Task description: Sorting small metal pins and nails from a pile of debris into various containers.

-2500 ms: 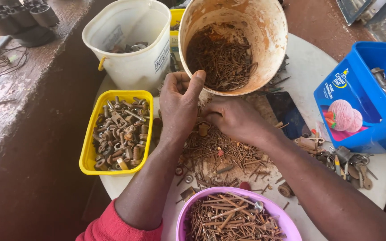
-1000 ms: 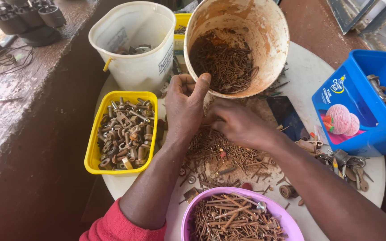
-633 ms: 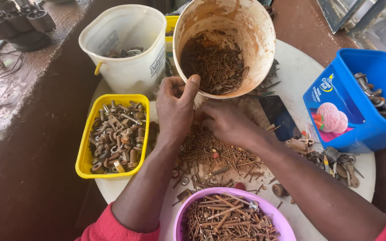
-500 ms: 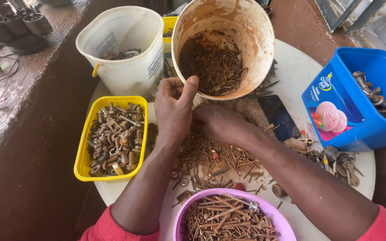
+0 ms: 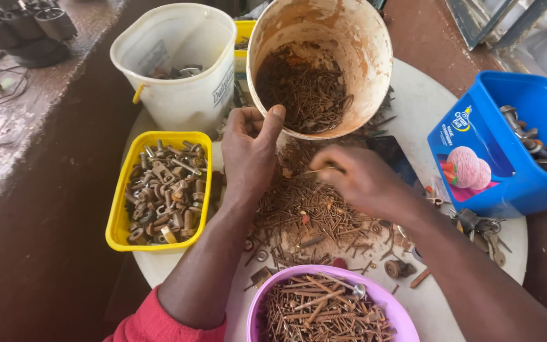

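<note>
My left hand rests on the near rim of a tilted, rust-stained bucket, thumb up against it, fingers curled; whether they hold anything I cannot tell. Rusty nails fill the bucket's inside. My right hand hovers over a loose heap of rusty nails on the round white table and pinches a thin nail between thumb and fingers. A purple bowl full of sorted nails sits at the near edge.
A yellow tub of rusty bolts and nuts lies left. A white bucket stands behind it. A blue tub with metal parts sits right, keys beside it. A rough ledge with dark cylinders runs along the left.
My right hand has drawn away from the left, moving right over the heap with a nail pinched. The left hand stays at the bucket rim.
</note>
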